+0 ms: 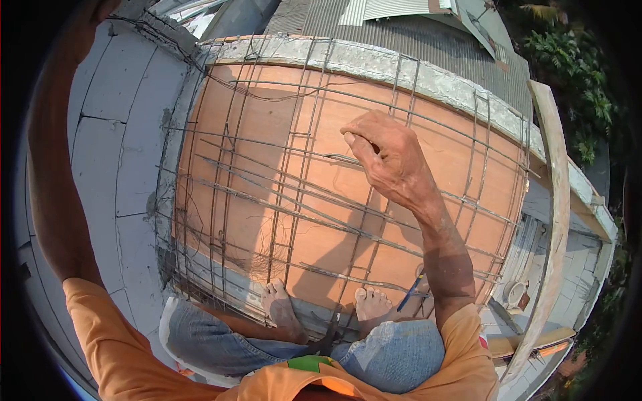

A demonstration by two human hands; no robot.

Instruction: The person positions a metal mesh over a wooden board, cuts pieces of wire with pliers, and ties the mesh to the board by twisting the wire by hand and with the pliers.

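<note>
My right hand (389, 157) is raised over the steel rebar grid (294, 212), thumb and fingers pinched together. Whatever it pinches, if anything, is too small to make out. Just below the fingertips, a short light-coloured bar end (341, 158) shows among the rods. My left arm reaches up along the block wall. Only a part of my left hand (105, 8) shows at the top left edge, its fingers out of view. Thin loose wire (257, 257) lies tangled over the lower left rods. Orange-brown boards (267, 120) lie beneath the grid.
My bare feet (373, 304) are at the grid's near edge, with a dark metal tool (328, 337) between them. A blue slender object (410, 293) lies right of them. Light block wall (100, 154) stands left. A wooden post (556, 174) rises right; corrugated roofing (374, 50) lies beyond the concrete edge (361, 59).
</note>
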